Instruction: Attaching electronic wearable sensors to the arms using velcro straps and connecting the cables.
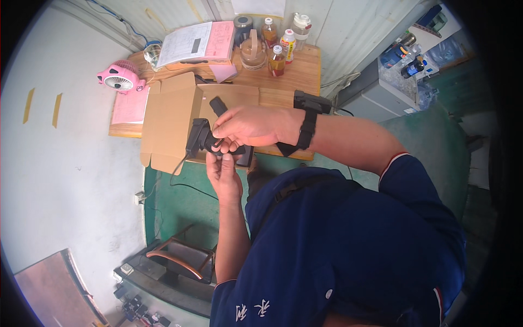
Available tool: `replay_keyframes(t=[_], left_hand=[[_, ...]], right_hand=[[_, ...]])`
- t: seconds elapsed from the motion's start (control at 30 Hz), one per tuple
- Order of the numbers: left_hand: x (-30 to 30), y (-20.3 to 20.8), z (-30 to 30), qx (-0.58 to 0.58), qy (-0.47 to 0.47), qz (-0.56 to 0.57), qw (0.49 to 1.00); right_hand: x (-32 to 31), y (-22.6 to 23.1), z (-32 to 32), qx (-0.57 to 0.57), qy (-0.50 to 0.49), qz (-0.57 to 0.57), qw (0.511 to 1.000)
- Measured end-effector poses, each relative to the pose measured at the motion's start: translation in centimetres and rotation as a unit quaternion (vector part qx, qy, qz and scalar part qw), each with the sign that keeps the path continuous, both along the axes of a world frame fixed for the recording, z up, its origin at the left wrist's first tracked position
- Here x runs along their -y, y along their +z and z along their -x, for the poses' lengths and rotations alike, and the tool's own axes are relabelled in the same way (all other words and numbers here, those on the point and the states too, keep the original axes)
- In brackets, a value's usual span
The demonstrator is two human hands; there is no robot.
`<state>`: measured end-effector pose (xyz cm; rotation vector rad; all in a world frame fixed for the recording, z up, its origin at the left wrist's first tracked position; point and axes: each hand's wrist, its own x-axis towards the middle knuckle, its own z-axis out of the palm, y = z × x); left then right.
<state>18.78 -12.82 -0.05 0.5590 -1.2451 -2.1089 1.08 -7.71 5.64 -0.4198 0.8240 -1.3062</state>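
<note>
In front of the cardboard box, both my hands meet at a black device with a strap [199,135]; a thin black cable hangs from it. My right hand [248,126] comes from the right, its fingers curled on the strap part. A black strap end [217,106] sticks up beyond these fingers. From below, my left hand [222,170] pinches the lower side of the same device with thumb and fingers. Around my right wrist sits a black wristband [308,128] carrying a black device [312,101]. Some fingertips are hidden behind the device and each other.
An open cardboard box [170,111] lies on the wooden table [305,65]. Behind it stand papers [185,43], a wicker basket [253,54], several bottles [277,60] and a pink fan [121,78]. A chair [185,259] is at lower left, a grey cabinet [389,87] at right.
</note>
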Motion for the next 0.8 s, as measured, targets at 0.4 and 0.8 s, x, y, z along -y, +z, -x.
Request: replay_keyframes(t=[0.4, 0.8], left_hand=[[-1.0, -1.1, -0.3, -0.038, 0.068, -0.052, 0.996], [-3.0, 0.1, -2.4, -0.007, 0.09, 0.002, 0.996]], right_hand=[[-1.1, -2.1, -0.2, 0.159, -0.122, 0.058, 0.978], [-0.5, -2.3, -1.8, 0.217, -0.2, 0.021, 0.955]])
